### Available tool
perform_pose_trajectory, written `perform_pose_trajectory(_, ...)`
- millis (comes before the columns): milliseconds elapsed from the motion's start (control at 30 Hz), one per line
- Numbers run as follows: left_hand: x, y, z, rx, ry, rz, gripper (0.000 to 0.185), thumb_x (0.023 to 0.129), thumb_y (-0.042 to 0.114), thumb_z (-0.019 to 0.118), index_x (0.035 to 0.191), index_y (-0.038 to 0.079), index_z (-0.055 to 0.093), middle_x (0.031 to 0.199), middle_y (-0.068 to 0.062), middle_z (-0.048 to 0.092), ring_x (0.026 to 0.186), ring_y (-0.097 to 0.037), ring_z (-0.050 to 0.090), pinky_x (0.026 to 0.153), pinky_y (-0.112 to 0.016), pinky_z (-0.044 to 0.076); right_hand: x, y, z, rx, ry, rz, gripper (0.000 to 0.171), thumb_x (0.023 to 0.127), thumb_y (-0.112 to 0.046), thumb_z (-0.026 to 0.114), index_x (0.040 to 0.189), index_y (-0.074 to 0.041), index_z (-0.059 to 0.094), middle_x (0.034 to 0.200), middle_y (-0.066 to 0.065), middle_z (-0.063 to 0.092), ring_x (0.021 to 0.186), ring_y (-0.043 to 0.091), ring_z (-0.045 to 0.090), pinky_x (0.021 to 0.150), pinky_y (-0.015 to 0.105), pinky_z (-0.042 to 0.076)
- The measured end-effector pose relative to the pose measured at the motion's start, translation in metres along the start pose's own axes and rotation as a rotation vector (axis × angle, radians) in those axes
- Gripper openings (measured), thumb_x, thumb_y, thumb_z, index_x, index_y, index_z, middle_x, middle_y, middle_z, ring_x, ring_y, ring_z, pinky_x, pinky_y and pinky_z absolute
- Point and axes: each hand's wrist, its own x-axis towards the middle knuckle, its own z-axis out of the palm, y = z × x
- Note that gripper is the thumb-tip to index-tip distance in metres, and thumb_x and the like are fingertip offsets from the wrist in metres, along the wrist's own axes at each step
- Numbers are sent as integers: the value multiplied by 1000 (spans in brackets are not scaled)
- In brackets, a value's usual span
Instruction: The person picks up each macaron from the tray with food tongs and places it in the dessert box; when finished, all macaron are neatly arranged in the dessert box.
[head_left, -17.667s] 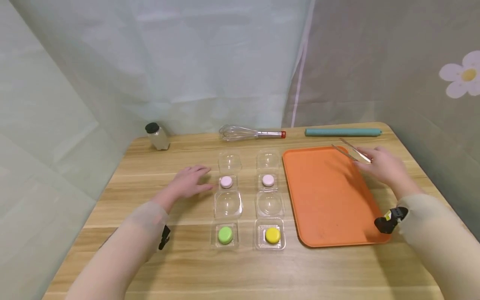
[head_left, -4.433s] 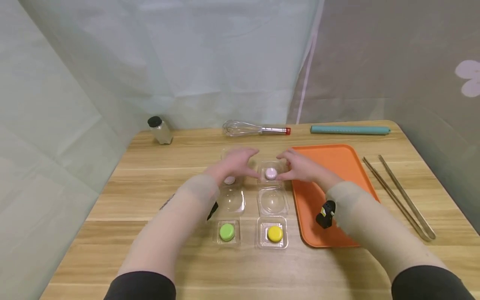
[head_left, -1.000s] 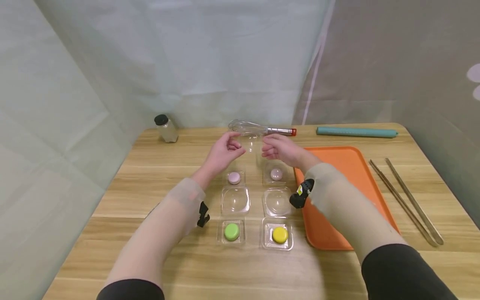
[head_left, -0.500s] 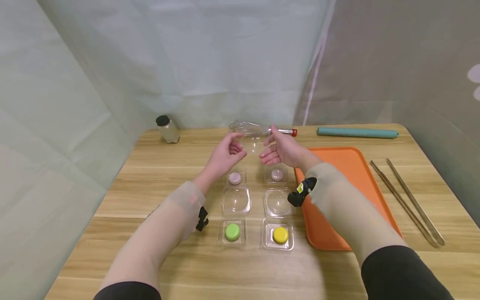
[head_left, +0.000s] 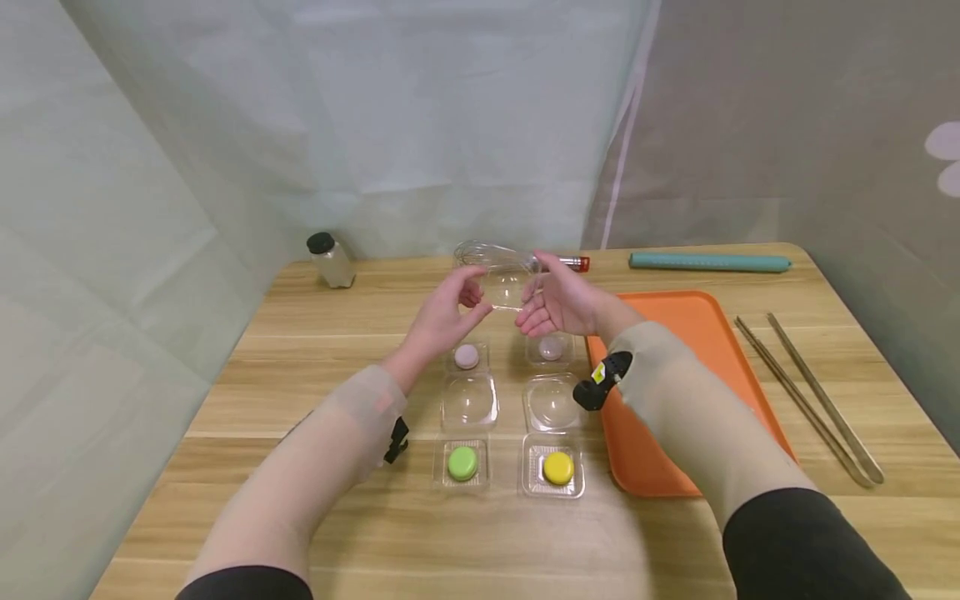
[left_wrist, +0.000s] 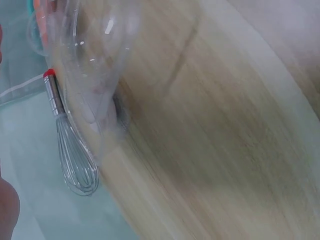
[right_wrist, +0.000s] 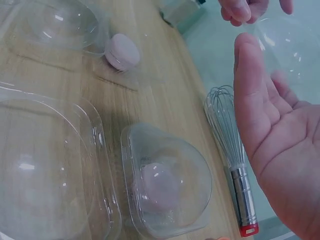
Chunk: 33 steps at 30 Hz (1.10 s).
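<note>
Above the table [head_left: 360, 533], left hand [head_left: 444, 315] still pinches the clear dome lid [head_left: 506, 285]; right hand [head_left: 558, 303] has flattened out, fingers straight, releasing it.

A light wooden table [head_left: 352, 500] with plank grain and rounded corners fills the lower view. Pale green sheeting [head_left: 112, 208] hangs along the left side and across the back. A grey curtain [head_left: 787, 125] printed with a pale flower [head_left: 943, 154] closes the right. The light is soft and even.
</note>
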Motion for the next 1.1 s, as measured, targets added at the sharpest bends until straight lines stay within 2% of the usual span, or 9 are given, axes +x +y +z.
perform_pose_trajectory(233,-2,4,0,76,-11,52,50,82,1,69,127,-3,46,92,-16,57,84,-24,58,80,-31,50,-2,0,-3,-16,-33,27,79,89,-72,16,105,3,37,80,14,57,61,20,55,57,27,49)
perform_pose_trajectory(467,-5,1,-2,127,5,65,49,82,-1,68,125,-1,46,92,-16,57,84,-25,57,78,-32,49,0,1,-2,-17,-70,37,69,93,-60,22,102,5,43,79,10,58,63,16,54,57,24,47)
perform_pose_trajectory(600,-5,1,-3,152,-15,65,48,82,5,69,124,0,46,95,-14,58,84,-25,57,74,-33,49,1,3,-2,-47,-23,14,64,93,-56,23,98,3,48,77,9,57,63,16,52,58,24,44)
perform_pose_trajectory(733,-8,2,-7,154,-57,10,51,80,14,72,123,2,47,103,-12,61,86,-24,57,71,-35,49,3,5,-3,-103,52,-35,58,95,-50,25,99,2,48,79,8,57,65,16,52,60,25,43)
perform_pose_trajectory(867,-10,2,-10,168,-99,-62,57,78,21,73,125,4,46,113,-11,61,91,-24,58,73,-37,49,4,6,-2,-128,106,-70,52,97,-45,30,102,3,48,82,9,59,68,17,55,64,26,47)
perform_pose_trajectory(1000,-11,1,-11,131,-108,-129,58,81,23,71,127,3,43,116,-12,60,95,-29,58,75,-39,49,5,6,-1,-165,136,-122,47,97,-37,36,107,8,47,84,12,59,72,20,59,75,34,52)
perform_pose_trajectory(1100,-10,1,-14,91,-107,-204,56,84,28,68,128,6,41,118,-11,60,96,-29,58,75,-40,49,5,7,0,-238,158,-166,47,97,-30,42,115,13,44,90,16,58,76,22,60,81,39,52)
